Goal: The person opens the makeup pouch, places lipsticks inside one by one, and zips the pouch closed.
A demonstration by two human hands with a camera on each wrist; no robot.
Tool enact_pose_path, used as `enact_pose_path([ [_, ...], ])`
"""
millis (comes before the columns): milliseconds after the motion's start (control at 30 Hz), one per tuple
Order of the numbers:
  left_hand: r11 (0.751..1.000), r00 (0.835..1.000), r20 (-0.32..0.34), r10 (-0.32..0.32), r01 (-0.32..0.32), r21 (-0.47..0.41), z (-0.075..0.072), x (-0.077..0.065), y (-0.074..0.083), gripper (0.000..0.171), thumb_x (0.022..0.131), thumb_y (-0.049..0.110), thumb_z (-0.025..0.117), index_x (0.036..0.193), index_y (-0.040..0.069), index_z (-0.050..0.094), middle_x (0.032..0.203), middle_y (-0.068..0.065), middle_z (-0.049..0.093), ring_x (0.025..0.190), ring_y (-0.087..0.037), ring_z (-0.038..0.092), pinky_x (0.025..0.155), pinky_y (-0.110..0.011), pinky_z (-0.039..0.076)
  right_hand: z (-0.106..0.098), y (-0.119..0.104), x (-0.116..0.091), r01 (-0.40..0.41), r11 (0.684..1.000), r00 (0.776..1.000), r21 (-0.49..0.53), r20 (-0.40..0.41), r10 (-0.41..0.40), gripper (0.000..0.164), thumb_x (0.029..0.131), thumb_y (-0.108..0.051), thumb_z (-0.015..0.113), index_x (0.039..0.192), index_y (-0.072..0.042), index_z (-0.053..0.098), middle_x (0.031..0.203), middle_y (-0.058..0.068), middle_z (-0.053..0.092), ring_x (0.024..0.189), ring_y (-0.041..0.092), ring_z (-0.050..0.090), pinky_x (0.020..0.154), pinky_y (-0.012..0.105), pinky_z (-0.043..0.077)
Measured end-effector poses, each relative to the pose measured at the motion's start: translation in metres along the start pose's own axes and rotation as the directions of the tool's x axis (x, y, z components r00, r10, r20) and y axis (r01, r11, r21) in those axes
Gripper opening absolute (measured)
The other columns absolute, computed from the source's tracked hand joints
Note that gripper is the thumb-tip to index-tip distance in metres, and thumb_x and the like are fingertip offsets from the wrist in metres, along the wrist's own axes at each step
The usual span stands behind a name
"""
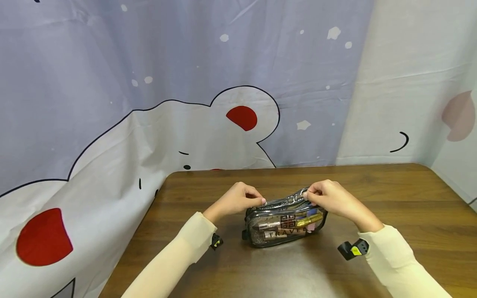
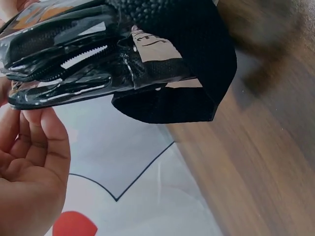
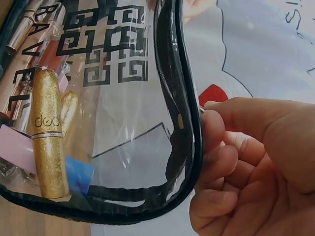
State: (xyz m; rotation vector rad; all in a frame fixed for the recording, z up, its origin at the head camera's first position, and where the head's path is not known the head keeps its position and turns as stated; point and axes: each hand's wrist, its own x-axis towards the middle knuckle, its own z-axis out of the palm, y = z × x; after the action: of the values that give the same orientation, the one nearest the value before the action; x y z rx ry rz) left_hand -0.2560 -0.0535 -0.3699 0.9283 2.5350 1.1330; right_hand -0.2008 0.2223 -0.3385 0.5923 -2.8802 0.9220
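A clear cosmetic bag [image 1: 287, 223] with black trim and the word TRAVEL stands on the table, its zipped top upward. My left hand [image 1: 238, 198] pinches the left end of the top edge between thumb and forefinger. At the right end, my right hand [image 1: 331, 198] pinches the top edge, and a small shiny bit shows at its fingertips in the right wrist view. Through the clear wall a gold lipstick tube [image 3: 48, 137] and several other cosmetics are visible. The left wrist view shows the zipper [image 2: 74, 61] and a black side strap [image 2: 172, 105].
The bag stands on a brown wooden table [image 1: 208, 269]. A printed curtain [image 1: 186, 62] hangs behind it and along the left side. Each wrist carries a black strap-on mount, such as the right one [image 1: 352, 249].
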Motion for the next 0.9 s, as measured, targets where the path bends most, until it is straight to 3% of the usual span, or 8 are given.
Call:
enact_pose_path([
  [300, 1.0, 0.999, -0.032, -0.016, 0.015, -0.017, 0.002, -0.001, 0.001, 0.014, 0.086, 0.03, 0.062, 0.088, 0.02, 0.071, 0.078, 0.007, 0.065, 0.045, -0.009, 0.034, 0.043, -0.024, 0.033, 0.011, -0.017, 0.008, 0.061, 0.998, 0.998, -0.002, 0.03, -0.061, 0.038, 0.088, -0.015, 0.056, 0.056, -0.018, 0.035, 0.052, -0.009, 0.028, 0.047, 0.004, 0.024, 0.05, 0.02, 0.026],
  [633, 1.0, 0.999, -0.031, 0.005, -0.005, -0.021, 0.002, 0.006, -0.004, 0.014, 0.086, 0.028, 0.062, 0.086, 0.018, 0.072, 0.074, 0.007, 0.063, 0.061, -0.006, 0.047, 0.056, -0.021, 0.041, 0.029, -0.043, 0.02, 0.095, 0.995, 0.992, 0.035, 0.076, -0.097, 0.032, 0.086, -0.015, 0.058, 0.056, -0.015, 0.047, 0.049, -0.01, 0.032, 0.044, 0.004, 0.028, 0.045, 0.02, 0.026],
  [900, 0.999, 1.0, -0.024, 0.019, -0.021, -0.045, 0.0, 0.008, -0.008, 0.015, 0.087, 0.028, 0.06, 0.086, 0.018, 0.072, 0.072, 0.004, 0.062, 0.05, -0.008, 0.031, 0.048, -0.023, 0.03, 0.042, -0.062, 0.027, 0.102, 0.993, 0.99, 0.063, 0.09, -0.107, 0.031, 0.088, -0.018, 0.056, 0.058, -0.014, 0.05, 0.049, -0.009, 0.033, 0.042, 0.004, 0.028, 0.044, 0.02, 0.026],
])
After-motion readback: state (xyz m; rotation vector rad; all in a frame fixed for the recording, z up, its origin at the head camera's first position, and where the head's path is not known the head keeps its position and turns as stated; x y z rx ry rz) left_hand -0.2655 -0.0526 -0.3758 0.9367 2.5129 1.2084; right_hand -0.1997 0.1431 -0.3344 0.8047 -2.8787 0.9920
